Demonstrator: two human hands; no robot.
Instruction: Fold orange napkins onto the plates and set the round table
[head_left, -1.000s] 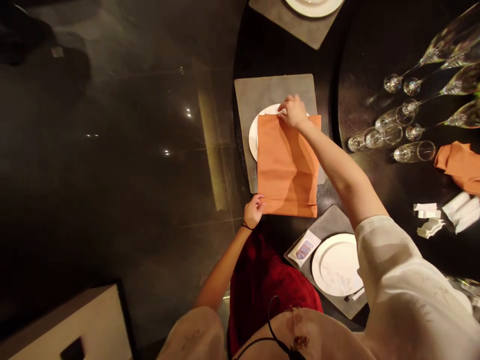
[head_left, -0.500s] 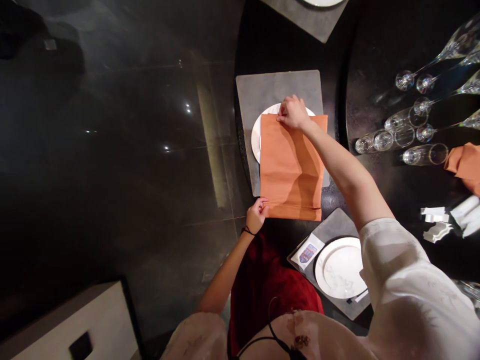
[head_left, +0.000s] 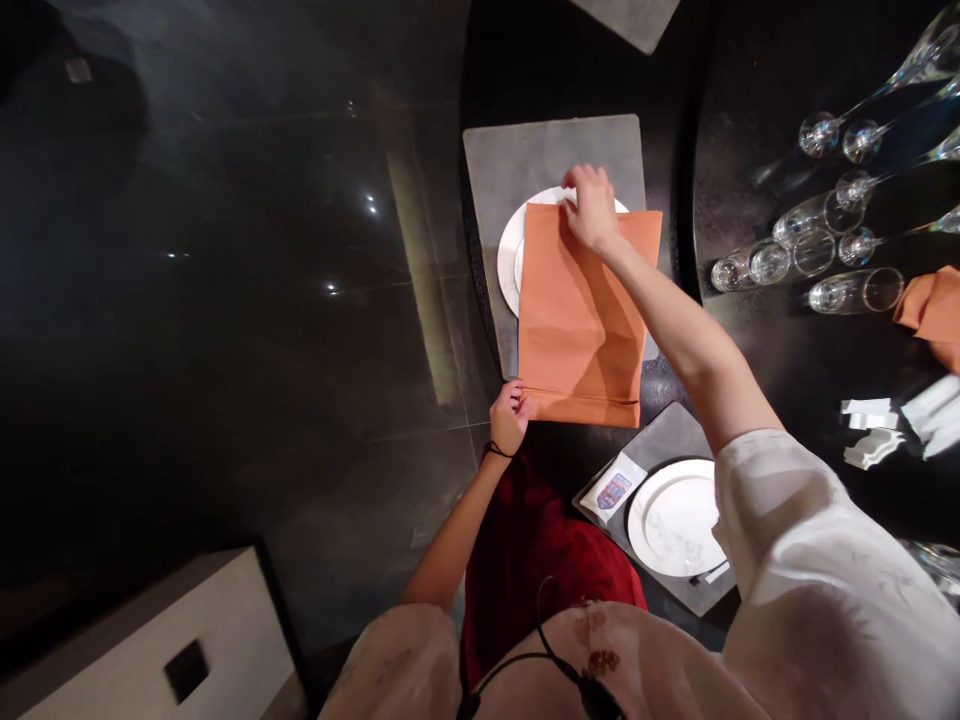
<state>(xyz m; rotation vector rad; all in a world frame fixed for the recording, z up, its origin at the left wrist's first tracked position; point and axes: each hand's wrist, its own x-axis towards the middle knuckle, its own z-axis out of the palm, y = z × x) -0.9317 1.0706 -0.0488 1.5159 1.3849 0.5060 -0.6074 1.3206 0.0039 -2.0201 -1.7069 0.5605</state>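
Note:
An orange cloth napkin (head_left: 577, 320), with a narrow folded band along its near edge, lies over a white plate (head_left: 510, 255) and hangs past the plate toward me. My left hand (head_left: 510, 415) pinches the napkin's near left corner. At the far edge, my right hand (head_left: 592, 205) rests over the cloth, thumb by the napkin's edge and fingers parted from it above the plate. Part of that edge is hidden under the hand. A grey placemat (head_left: 551, 155) is beneath the plate.
Beside my right arm, a second placemat (head_left: 671, 430) carries a white plate (head_left: 675, 515) and a printed packet (head_left: 615, 487). Drinking glasses (head_left: 855, 292) lie on their sides to the right, near another orange napkin (head_left: 934, 315) and white pieces (head_left: 870, 430). A pale box-like piece (head_left: 150, 640) stands lower left.
My right hand's fingers have loosened from their pinch on the napkin's far edge and shifted slightly. My left hand still holds the near corner. The whole view has shifted a little.

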